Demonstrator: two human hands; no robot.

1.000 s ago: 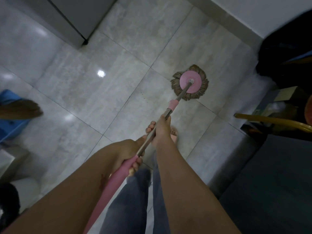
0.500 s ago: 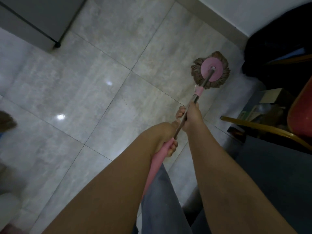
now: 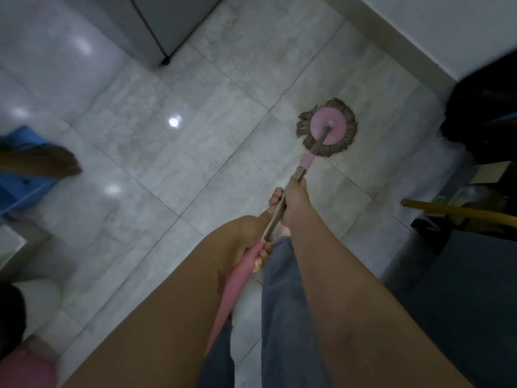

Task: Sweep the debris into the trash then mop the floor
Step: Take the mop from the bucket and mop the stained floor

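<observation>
A mop with a round pink head [image 3: 328, 127] ringed by brown strands rests flat on the grey tiled floor [image 3: 173, 175], ahead and to the right. Its metal and pink handle [image 3: 303, 163] runs back toward me. My right hand [image 3: 293, 197] grips the metal part of the shaft, lower down the pole. My left hand [image 3: 249, 239] is closed around the pink grip nearer my body. My bare foot shows beneath the hands.
A blue dustpan [image 3: 19, 189] with a brown broom [image 3: 47, 162] on it lies at the left edge. A grey cabinet [image 3: 156, 26] stands at the top. A black bag [image 3: 486, 107] and yellow-framed chair [image 3: 458, 212] crowd the right. A pink bucket [image 3: 25, 368] sits bottom left.
The mop head, pushed far right toward the wall half a second ago, has come back leftward and nearer. The view has swung left, bringing the dustpan and broom back in.
</observation>
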